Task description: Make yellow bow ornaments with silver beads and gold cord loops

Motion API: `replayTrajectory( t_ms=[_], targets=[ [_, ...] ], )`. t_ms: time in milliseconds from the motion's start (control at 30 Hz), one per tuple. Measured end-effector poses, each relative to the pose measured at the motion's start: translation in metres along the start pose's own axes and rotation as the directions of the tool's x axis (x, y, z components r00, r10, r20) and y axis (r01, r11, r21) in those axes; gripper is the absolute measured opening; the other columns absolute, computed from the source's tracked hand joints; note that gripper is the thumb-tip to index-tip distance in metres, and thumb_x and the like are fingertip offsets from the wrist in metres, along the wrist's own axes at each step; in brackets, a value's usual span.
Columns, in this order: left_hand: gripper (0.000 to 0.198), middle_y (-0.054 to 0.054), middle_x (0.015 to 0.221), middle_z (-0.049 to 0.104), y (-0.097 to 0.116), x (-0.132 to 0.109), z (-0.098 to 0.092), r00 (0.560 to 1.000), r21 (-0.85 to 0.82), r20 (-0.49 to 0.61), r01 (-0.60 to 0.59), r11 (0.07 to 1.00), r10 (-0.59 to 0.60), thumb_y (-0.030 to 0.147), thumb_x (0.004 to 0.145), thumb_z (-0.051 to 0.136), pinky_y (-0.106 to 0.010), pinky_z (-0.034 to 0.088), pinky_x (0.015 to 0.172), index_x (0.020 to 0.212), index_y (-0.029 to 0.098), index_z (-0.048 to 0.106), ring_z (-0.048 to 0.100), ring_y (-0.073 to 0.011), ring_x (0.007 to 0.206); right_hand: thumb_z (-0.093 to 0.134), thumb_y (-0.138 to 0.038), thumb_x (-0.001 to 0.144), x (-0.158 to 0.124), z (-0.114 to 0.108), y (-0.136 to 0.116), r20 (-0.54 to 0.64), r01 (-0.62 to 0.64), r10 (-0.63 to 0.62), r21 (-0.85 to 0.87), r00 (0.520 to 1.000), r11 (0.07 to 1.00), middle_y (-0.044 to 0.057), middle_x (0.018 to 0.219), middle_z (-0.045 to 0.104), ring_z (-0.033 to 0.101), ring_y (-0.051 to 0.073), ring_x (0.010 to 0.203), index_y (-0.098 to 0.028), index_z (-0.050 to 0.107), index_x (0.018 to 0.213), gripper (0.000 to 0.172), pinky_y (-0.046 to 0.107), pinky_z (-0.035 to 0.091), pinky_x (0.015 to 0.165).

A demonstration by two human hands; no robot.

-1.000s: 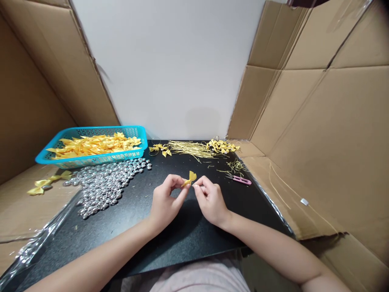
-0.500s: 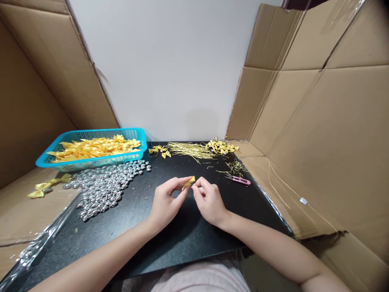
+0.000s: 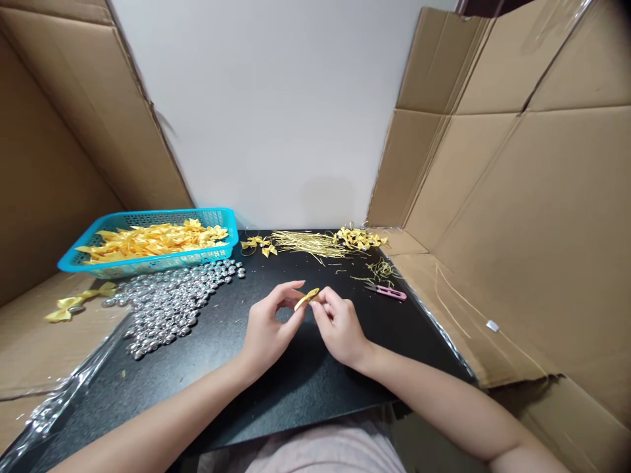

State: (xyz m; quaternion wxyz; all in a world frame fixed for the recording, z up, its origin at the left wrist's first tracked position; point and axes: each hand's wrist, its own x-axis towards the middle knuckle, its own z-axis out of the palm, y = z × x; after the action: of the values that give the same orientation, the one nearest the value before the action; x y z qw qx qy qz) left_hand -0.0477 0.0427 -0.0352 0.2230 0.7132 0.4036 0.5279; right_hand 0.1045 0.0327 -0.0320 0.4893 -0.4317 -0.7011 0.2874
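A small yellow ribbon bow [image 3: 306, 299], seen nearly edge-on, is held above the black table between my two hands. My left hand [image 3: 273, 320] grips its lower left end between the thumb and a finger, with the index finger raised off it. Closed in a pinch against the bow's right side is my right hand [image 3: 341, 326]; what its fingertips hold is too small to make out. Behind the hands lie a spread of gold ties [image 3: 310, 243], a pile of yellow bows with ties [image 3: 359, 238] and a few loose bows [image 3: 259, 244].
A blue basket [image 3: 71, 263] full of yellow ribbon bows stands at the back left. Many silver beads [image 3: 167, 309] cover the table before it. Pink thread snips [image 3: 392, 293] lie on the right beside tie scraps [image 3: 382, 269]. Cardboard walls [image 3: 532, 217] flank the table [image 3: 276, 414].
The bow has turned from showing its loops to nearly edge-on. My left index finger has lifted off it. My right hand has stayed almost in place, still pinched.
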Motion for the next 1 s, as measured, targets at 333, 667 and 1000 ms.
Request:
replayTrajectory(
  t_ms=[333, 667, 1000],
  targets=[
    [0.018, -0.006, 0.073, 0.065, 0.004, 0.011, -0.007, 0.914, -0.596, 0.305, 0.401, 0.695, -0.266, 0.032, 0.077, 0.058, -0.032, 0.054, 0.06, 0.084, 0.016, 0.065, 0.059, -0.0167, 0.061, 0.042, -0.025, 0.092, -0.004, -0.004, -0.003, 0.021, 0.168, -0.171, 0.102, 0.985, 0.981, 0.001, 0.069, 0.063, 0.056, 0.012, 0.056, -0.021, 0.048, 0.083, 0.012, 0.023, 0.044, 0.059],
    [0.038, -0.001, 0.067, 0.062, 0.001, 0.015, -0.012, 0.754, -0.636, 0.574, 0.656, 0.406, -0.319, 0.035, 0.059, 0.085, -0.023, 0.051, 0.05, 0.092, 0.022, 0.072, 0.056, -0.0106, 0.053, 0.047, -0.026, 0.09, -0.001, -0.012, -0.007, 0.101, 0.149, -0.165, 0.15, 0.981, 0.977, -0.005, 0.056, 0.053, 0.04, 0.007, 0.044, -0.018, 0.053, 0.079, 0.014, 0.02, 0.032, 0.047],
    [0.027, 0.0, 0.06, 0.061, -0.001, 0.014, -0.011, 0.731, -0.636, 0.611, 0.682, 0.361, -0.304, 0.03, 0.057, 0.088, -0.021, 0.049, 0.05, 0.068, 0.015, 0.069, 0.054, -0.009, 0.051, 0.046, -0.022, 0.09, -0.002, -0.013, -0.003, 0.081, 0.262, -0.273, 0.122, 0.959, 0.957, -0.005, 0.057, 0.052, 0.039, 0.007, 0.044, -0.019, 0.053, 0.079, 0.013, 0.019, 0.032, 0.046]
  ],
)
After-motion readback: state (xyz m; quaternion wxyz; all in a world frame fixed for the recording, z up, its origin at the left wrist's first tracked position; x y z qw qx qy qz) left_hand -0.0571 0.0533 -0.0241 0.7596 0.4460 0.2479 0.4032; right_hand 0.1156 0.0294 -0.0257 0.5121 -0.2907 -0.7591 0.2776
